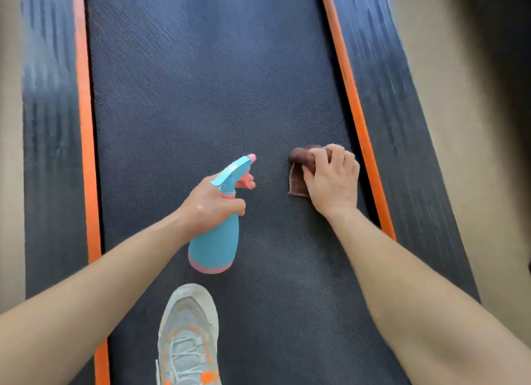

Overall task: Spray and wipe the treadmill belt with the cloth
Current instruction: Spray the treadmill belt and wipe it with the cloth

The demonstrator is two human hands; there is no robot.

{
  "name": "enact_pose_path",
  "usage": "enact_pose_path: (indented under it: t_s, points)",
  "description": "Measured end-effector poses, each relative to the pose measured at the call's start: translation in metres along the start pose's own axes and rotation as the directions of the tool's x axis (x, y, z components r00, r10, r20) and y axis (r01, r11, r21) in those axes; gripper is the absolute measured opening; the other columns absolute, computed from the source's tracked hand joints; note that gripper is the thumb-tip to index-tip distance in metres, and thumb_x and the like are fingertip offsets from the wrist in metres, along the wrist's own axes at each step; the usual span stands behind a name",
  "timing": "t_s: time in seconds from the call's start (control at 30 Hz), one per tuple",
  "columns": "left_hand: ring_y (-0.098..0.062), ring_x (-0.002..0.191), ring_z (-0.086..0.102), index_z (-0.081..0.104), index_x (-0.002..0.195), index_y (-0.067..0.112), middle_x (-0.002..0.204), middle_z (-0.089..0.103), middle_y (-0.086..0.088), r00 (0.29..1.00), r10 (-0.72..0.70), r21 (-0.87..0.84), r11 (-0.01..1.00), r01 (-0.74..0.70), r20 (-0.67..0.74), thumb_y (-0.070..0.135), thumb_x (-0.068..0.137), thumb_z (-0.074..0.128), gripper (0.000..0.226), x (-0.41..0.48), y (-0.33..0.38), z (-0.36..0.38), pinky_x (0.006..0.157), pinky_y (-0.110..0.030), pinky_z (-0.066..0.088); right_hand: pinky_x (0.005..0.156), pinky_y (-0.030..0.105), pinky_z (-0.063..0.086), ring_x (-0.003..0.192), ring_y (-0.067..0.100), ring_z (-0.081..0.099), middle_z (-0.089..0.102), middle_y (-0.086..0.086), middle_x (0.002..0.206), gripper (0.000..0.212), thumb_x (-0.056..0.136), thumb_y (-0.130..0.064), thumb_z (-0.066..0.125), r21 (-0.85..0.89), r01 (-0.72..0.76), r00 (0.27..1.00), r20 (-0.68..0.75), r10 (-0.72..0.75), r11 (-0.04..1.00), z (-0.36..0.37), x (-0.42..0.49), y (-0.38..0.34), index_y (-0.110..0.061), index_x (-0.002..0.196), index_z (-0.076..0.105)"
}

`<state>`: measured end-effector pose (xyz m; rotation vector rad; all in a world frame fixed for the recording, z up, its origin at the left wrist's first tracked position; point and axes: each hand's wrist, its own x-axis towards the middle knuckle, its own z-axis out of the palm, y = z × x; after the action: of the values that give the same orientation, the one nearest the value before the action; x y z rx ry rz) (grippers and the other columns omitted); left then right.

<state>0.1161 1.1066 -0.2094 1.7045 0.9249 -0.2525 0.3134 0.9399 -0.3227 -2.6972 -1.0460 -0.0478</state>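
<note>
Mid-frame, the left hand grips a blue spray bottle above the treadmill belt. To its right, the right hand fingers clutch a brown cloth against the belt.

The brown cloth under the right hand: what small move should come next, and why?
Probably slide the cloth leftward across the belt. The right hand grips it bunched on the belt, close to the right orange strip, so most of the width lies to its left. The left hand holds the spray bottle beside it.
</note>
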Motion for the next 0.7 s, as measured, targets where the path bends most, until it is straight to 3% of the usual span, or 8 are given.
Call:
enact_pose_path:
  t_s: [0.1, 0.2, 0.27, 0.37, 0.5, 0.6, 0.7]
  points:
    - [0.01, 0.093, 0.062, 0.069, 0.118, 0.043, 0.113, 0.074, 0.021, 0.999, 0.007, 0.027, 1.0, -0.008, 0.032, -0.002, 0.078, 0.074, 0.061, 0.006, 0.003, 0.003, 0.083, -0.02, 0.043, 0.1, 0.048, 0.034, 0.115, 0.036, 0.044, 0.051, 0.011, 0.127, 0.036, 0.087, -0.042, 0.064, 0.006, -0.035, 0.999, 0.034, 0.035, 0.999, -0.014, -0.07, 0.013, -0.022, 0.117, 0.06]
    - [0.003, 0.095, 0.062, 0.065, 0.121, 0.052, 0.115, 0.073, 0.023, 0.999, 0.009, 0.027, 1.0, -0.01, 0.043, 0.003, 0.078, 0.074, 0.066, 0.012, 0.008, 0.005, 0.086, -0.024, 0.044, 0.1, 0.05, 0.035, 0.113, 0.037, 0.046, 0.052, 0.01, 0.124, 0.039, 0.087, -0.045, 0.053, 0.005, 0.031, 0.996, 0.078, -0.032, 0.999, -0.022, -0.095, 0.028, -0.02, 0.116, 0.062]
    - [0.0, 0.1, 0.063, 0.063, 0.12, 0.057, 0.115, 0.073, 0.023, 0.998, 0.036, 0.021, 0.999, -0.037, 0.049, 0.007, 0.076, 0.074, 0.068, 0.017, 0.012, 0.007, 0.087, -0.024, 0.045, 0.097, 0.048, 0.036, 0.111, 0.034, 0.044, 0.052, 0.009, 0.121, 0.036, 0.088, -0.045, 0.053, 0.008, 0.058, 0.997, 0.051, -0.059, 0.998, -0.02, -0.069, 0.028, -0.021, 0.113, 0.064]
    - [0.0, 0.091, 0.06, 0.062, 0.121, 0.058, 0.114, 0.074, 0.022, 0.997, 0.056, 0.01, 0.998, -0.057, 0.058, 0.001, 0.079, 0.074, 0.072, 0.022, 0.016, 0.008, 0.083, -0.02, 0.044, 0.095, 0.049, 0.037, 0.109, 0.036, 0.046, 0.053, 0.011, 0.121, 0.032, 0.091, -0.043, 0.059, -0.019, 0.099, 0.995, 0.015, -0.099, 0.995, -0.009, 0.005, 0.02, -0.021, 0.114, 0.061]
    - [0.003, 0.085, 0.06, 0.064, 0.117, 0.06, 0.113, 0.074, 0.023, 0.997, 0.052, 0.021, 0.998, -0.053, 0.052, 0.006, 0.076, 0.074, 0.069, 0.03, 0.019, 0.002, 0.083, -0.023, 0.046, 0.095, 0.049, 0.036, 0.11, 0.039, 0.049, 0.052, 0.013, 0.126, 0.033, 0.093, -0.044, 0.057, -0.061, 0.036, 0.998, 0.044, -0.033, 0.998, 0.002, 0.068, 0.009, -0.021, 0.116, 0.058]
    - [-0.004, 0.097, 0.065, 0.065, 0.12, 0.05, 0.114, 0.073, 0.024, 0.998, 0.024, 0.041, 0.999, -0.027, 0.063, 0.016, 0.068, 0.072, 0.063, 0.037, 0.019, -0.003, 0.091, -0.03, 0.048, 0.094, 0.047, 0.035, 0.111, 0.035, 0.045, 0.051, 0.011, 0.126, 0.033, 0.089, -0.044, 0.06, -0.039, -0.041, 0.999, 0.03, 0.042, 0.998, -0.006, 0.017, 0.013, -0.021, 0.113, 0.057]
    - [-0.002, 0.093, 0.062, 0.068, 0.116, 0.04, 0.113, 0.074, 0.024, 0.997, 0.003, 0.029, 1.0, -0.006, 0.076, 0.016, 0.068, 0.072, 0.053, 0.04, 0.019, -0.006, 0.089, -0.032, 0.048, 0.097, 0.048, 0.034, 0.114, 0.036, 0.044, 0.05, 0.009, 0.126, 0.035, 0.085, -0.043, 0.058, 0.003, -0.044, 0.997, 0.068, 0.044, 0.999, -0.021, -0.07, 0.024, -0.02, 0.111, 0.061]
